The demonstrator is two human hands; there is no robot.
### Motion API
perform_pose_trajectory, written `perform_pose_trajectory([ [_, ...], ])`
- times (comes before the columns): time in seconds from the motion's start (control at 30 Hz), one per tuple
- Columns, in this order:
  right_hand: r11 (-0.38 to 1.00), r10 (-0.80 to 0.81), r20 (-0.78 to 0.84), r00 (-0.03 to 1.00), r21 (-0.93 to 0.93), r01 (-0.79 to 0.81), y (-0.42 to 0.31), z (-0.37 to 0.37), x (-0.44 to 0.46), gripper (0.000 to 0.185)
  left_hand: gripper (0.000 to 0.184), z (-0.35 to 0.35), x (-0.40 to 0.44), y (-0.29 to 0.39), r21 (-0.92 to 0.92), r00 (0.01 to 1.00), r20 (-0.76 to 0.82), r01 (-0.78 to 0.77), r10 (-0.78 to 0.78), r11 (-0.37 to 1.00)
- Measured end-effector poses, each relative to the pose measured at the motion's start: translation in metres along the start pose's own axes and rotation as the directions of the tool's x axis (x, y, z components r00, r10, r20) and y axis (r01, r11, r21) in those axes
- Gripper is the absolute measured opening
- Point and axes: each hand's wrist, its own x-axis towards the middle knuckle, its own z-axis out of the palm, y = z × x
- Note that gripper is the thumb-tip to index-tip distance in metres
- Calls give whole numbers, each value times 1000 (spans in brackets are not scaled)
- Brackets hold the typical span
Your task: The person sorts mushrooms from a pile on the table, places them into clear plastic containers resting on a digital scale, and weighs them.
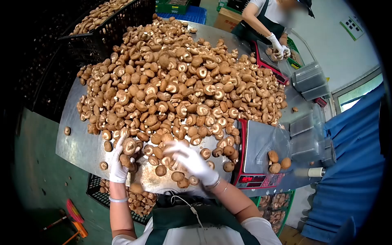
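Note:
A big heap of brown shiitake mushrooms (179, 81) covers much of the metal table. At its near left edge my left hand (118, 161), in a white glove, has its fingers curled around a couple of shiitake mushrooms (129, 146). My right hand (190, 159), gloved as well, reaches over loose mushrooms at the near side of the heap. Motion smears its fingers, so whether they grip anything is unclear. To its right stands a red-framed digital scale (255, 153) with lit red digits. A clear plastic tray (272, 147) on it has a few mushrooms at its near end.
Stacks of clear plastic boxes (306, 136) stand right of the scale. A black crate (94, 185) with mushrooms sits below the table's front edge, and a green crate (290, 204) with packed trays lies at lower right. Across the table, a gloved co-worker (265, 20) works at another scale.

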Motion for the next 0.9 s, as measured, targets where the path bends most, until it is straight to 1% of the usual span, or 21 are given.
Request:
perform_pose_trajectory([
  [0.07,992,37,-299,954,-106,-71,11,-29,-1,21,40,-3,-1,0,216,992,-100,-52,76,975],
  [0.1,961,-37,-404,914,-266,-79,13,-46,-3,21,40,-4,0,-3,211,991,-102,-58,81,976],
  [0.13,935,-73,-423,903,-345,-86,24,-56,-10,22,37,-7,1,-9,410,988,-40,-121,150,904],
  [0.17,903,-107,-443,890,-418,-99,34,-60,-19,25,34,-11,3,-17,588,980,36,-181,198,789],
  [0.2,862,-105,-413,905,-491,-125,37,-57,-26,29,35,-10,8,-24,867,920,134,-290,369,406],
  [0.23,664,-216,-313,925,-742,-96,51,-55,-34,34,47,-5,6,-35,931,904,192,-291,381,220],
  [0.3,381,-91,-178,980,-915,-131,55,-40,-41,44,59,23,0,-51,945,888,281,-188,365,-269],
  [0.33,314,-41,-134,990,-942,-114,67,-37,-45,51,62,32,1,-61,930,900,287,-179,328,-320],
  [0.37,319,-118,-151,982,-942,-107,83,-35,-47,51,66,33,5,-73,912,912,290,-171,291,-373],
  [0.43,311,-114,-162,980,-943,-120,86,-35,-47,48,64,25,13,-89,879,877,364,-213,313,-427],
  [0.47,314,-118,-170,978,-941,-126,85,-37,-47,48,62,24,13,-86,891,879,360,-224,313,-394],
  [0.53,449,-124,-195,973,-885,-120,82,-44,-49,46,60,23,14,-80,923,892,334,-245,305,-297],
  [0.57,445,-134,-201,970,-887,-122,84,-51,-50,46,58,21,13,-77,910,868,372,-271,329,-315],
  [0.63,861,-88,-309,947,-501,-84,89,-66,-51,43,59,11,13,-73,927,851,370,-364,373,-88],
  [0.67,980,151,-298,942,-76,-181,71,-68,-54,37,58,8,16,-71,878,882,333,-419,333,232],
  [0.7,973,219,-311,925,138,-184,60,-67,-59,37,61,16,10,-67,642,985,156,-159,75,750],
  [0.73,907,271,-311,911,399,-134,48,-59,-67,42,64,22,4,-65,406,974,223,-56,-39,912],
  [0.77,778,310,-297,903,625,-62,40,-54,-72,46,67,29,1,-64,146,941,313,83,-125,986],
  [0.8,638,329,-238,914,769,-30,48,-53,-77,49,73,45,-4,-65,63,918,358,156,-168,986],
  [0.83,712,287,-309,907,702,14,48,-48,-81,53,75,44,-1,-75,45,886,421,196,-196,980],
  [0.9,474,280,-272,921,873,114,39,-46,-85,57,76,51,6,-96,-110,872,398,353,-284,929],
])
